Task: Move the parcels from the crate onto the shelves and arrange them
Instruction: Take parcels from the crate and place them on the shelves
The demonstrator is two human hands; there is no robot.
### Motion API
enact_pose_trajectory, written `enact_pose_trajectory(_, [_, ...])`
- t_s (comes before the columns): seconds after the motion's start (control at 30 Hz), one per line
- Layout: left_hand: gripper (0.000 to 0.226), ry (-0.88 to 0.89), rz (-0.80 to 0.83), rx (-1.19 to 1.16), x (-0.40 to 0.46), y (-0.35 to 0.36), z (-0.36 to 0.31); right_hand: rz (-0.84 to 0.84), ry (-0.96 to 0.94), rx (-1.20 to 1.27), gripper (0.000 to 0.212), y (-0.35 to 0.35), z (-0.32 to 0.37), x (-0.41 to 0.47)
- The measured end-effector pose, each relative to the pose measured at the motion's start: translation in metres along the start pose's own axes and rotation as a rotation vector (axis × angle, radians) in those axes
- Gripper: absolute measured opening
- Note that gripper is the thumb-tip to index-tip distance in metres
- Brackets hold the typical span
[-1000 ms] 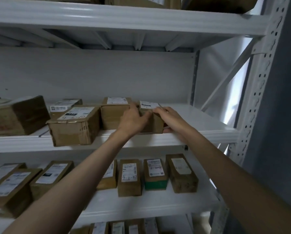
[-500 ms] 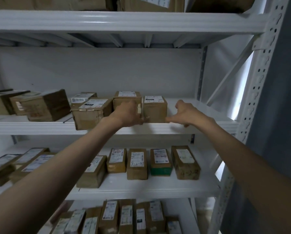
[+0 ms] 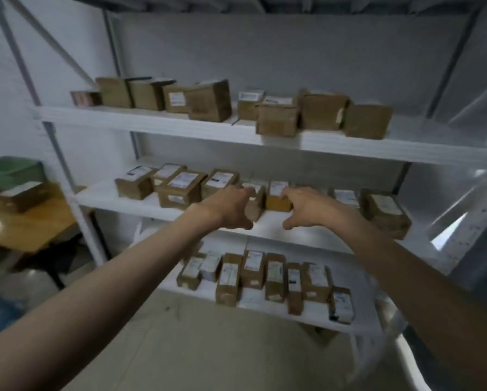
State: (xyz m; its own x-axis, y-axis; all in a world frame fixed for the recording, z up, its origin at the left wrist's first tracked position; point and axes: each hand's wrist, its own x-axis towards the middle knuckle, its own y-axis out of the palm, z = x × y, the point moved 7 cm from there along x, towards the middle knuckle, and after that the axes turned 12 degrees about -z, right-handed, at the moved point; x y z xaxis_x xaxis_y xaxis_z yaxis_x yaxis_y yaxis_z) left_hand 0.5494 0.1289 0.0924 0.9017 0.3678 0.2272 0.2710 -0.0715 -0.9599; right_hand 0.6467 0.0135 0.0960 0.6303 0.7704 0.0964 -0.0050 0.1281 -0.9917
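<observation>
Both hands are out in front of the white metal shelving unit (image 3: 265, 138), at the height of its middle shelf (image 3: 140, 203). The left hand (image 3: 231, 207) hangs with fingers loosely curved and spread, grasping nothing; the right hand (image 3: 304, 208) is the same, released, thumb pointing inward. The picture is blurred, so whether any fingertip brushes a box cannot be told.

Just behind and between the two hands, near the front edge of the middle shelf, stand two small brown cardboard parcels with white labels (image 3: 277, 197), side by side. More brown parcels line this shelf toward its left end (image 3: 180, 187) and its right end (image 3: 383, 213). The top shelf carries a row of larger brown cardboard boxes (image 3: 321, 111), one of which overhangs the front edge, and the bottom shelf holds a row of narrow labelled parcels (image 3: 253, 269).

The step in hand looks like arranging, not carrying: neither hand holds a parcel, and no crate can be made out with certainty. The next move probably calls for either closing both hands on the two small parcels to square them up, or turning away to fetch another.

A wooden bench (image 3: 25, 221) at the left carries a brown box (image 3: 22, 193).
</observation>
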Motion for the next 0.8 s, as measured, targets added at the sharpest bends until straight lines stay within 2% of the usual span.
enact_pose_trajectory(0.17, [0.078, -0.235, 0.028, 0.063, -0.118, 0.006, 0.135, 0.093, -0.233, 0.036, 0.075, 0.068, 0.154, -0.009])
enact_pose_trajectory(0.4, [0.073, -0.645, 0.027, 0.133, -0.309, -0.018, 0.309, 0.15, -0.612, 0.058, 0.071, 0.14, 0.382, -0.039])
enact_pose_trajectory(0.5, [0.075, -0.807, 0.027, 0.174, -0.39, -0.023, 0.366, 0.164, -0.751, 0.038, 0.072, 0.165, 0.47, -0.053])
enact_pose_trajectory(0.67, [0.072, -1.033, 0.032, 0.186, -0.517, -0.024, 0.447, 0.26, -0.957, 0.036, 0.085, 0.22, 0.615, -0.085])
enact_pose_trajectory(0.8, [0.068, -1.222, -0.003, 0.183, -0.606, -0.027, 0.507, 0.258, -1.133, 0.047, 0.083, 0.26, 0.725, -0.11])
